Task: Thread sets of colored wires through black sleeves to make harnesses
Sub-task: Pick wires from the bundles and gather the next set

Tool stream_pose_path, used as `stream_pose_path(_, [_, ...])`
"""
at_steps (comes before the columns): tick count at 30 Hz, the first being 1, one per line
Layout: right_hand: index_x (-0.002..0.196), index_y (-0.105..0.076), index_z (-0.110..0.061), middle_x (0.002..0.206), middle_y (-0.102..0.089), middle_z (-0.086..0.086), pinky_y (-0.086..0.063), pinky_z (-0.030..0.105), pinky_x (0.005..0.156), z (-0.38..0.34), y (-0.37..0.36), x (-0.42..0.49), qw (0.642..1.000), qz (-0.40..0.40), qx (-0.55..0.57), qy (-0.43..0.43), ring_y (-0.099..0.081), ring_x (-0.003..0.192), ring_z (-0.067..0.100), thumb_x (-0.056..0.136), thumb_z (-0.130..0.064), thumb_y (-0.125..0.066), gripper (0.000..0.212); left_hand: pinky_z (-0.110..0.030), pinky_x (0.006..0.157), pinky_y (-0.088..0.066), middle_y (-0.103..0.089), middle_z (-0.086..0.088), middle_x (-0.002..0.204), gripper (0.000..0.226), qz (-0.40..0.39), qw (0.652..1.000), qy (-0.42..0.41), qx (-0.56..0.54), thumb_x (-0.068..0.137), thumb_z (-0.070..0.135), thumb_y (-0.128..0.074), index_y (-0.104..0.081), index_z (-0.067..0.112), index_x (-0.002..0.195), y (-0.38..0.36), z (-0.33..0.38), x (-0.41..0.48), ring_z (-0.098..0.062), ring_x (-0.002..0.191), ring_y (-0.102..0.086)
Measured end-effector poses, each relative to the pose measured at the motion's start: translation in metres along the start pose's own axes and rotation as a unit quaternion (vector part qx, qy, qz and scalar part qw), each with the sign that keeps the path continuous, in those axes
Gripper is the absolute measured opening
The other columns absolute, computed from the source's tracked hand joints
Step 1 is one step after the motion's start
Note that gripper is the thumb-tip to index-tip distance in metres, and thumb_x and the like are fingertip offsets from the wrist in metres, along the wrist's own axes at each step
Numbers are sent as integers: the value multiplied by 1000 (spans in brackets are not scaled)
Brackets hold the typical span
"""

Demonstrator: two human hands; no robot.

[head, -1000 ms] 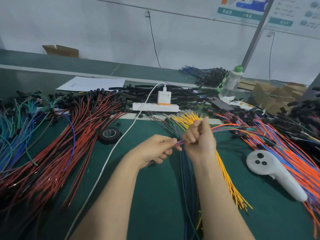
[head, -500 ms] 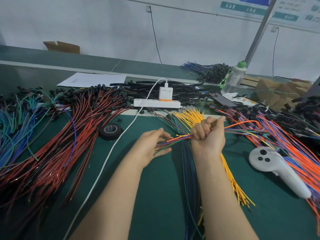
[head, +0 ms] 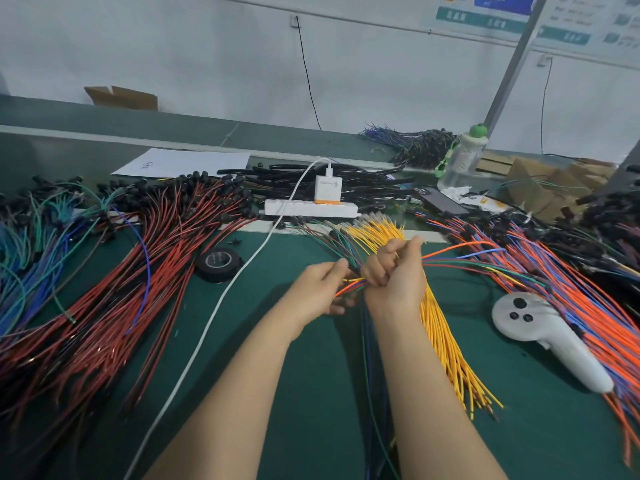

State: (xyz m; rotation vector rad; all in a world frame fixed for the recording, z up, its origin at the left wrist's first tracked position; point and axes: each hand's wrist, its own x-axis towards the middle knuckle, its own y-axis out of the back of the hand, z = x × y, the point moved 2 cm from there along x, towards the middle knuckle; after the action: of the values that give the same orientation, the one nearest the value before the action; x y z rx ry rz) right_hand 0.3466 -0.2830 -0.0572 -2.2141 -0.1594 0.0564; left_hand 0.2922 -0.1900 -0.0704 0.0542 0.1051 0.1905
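Against half a second ago: left hand [head: 320, 291] and right hand [head: 396, 271] closer together, shorter run of wire set [head: 350, 284] bare between them. Left hand: pinching the set's tips. Right hand: clenched round the same set, loose ends fanning right over the bench [head: 311, 393]. Position: mid-bench, above the surface. Open green surface at near edge, between forearms and left of them as far as white cable [head: 221, 299]. Under right forearm: yellow wires [head: 446, 341]. Right: white controller [head: 540, 337], orange-blue wire heap [head: 571, 289]. Left: red wires [head: 138, 271], tape roll [head: 219, 263]. Toward far edge: power strip [head: 311, 208], black sleeves [head: 363, 181].
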Motion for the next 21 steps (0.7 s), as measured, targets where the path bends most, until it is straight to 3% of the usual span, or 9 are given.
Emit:
stream_pose_path(3, [64,-40,-12,39,-19,-7,-13,17,34,-7,3,2,1000,7,3,7,-15,31,7,104,-43,-29,51,-16,44,-31,-44,6,54,37,-67,989,-38,123,102,30,-35,-45,15,70,-6,-1,-3,-1,38,-37])
stream_pose_path(6, [63,-40,-13,38,-19,-7,-12,16,34,-11,3,2,1000,-3,24,4,-14,30,6,103,-45,-28,53,-12,41,-25,-39,6,55,32,-94,996,-4,2,101,26,-42,-56,9,79,-7,-4,-1,-1,39,-28])
stream_pose_path(9, [63,-40,-12,38,-19,-7,-13,16,34,-13,2,1,999,-28,28,8,-15,30,6,103,-46,-27,53,-11,39,-34,-49,4,56,24,-90,981,79,-151,96,23,-53,-65,8,82,-6,-6,-1,0,40,-36])
stream_pose_path(11, [63,-40,-11,39,-19,-7,-13,16,36,-14,2,1,999,-31,12,17,-14,31,6,103,-46,-28,54,-10,39,-40,-54,5,52,20,-79,972,98,-197,94,19,-57,-65,7,81,-8,-6,-1,0,38,-43])
stream_pose_path(17, [60,-41,-12,44,-16,-6,-13,16,41,-15,5,1,995,10,-80,65,-14,35,9,103,-46,-28,57,-16,39,-40,-59,4,46,26,5,999,-39,6,94,18,-57,-59,10,70,-13,-4,2,-4,35,-45])
stream_pose_path(21, [60,-41,-12,42,-19,-7,-12,15,42,-20,7,5,997,4,-33,65,-14,34,8,103,-47,-27,57,-16,45,-45,-66,1,58,16,-64,997,-26,-30,93,21,-58,-62,12,81,-9,-6,-1,-5,43,-52])
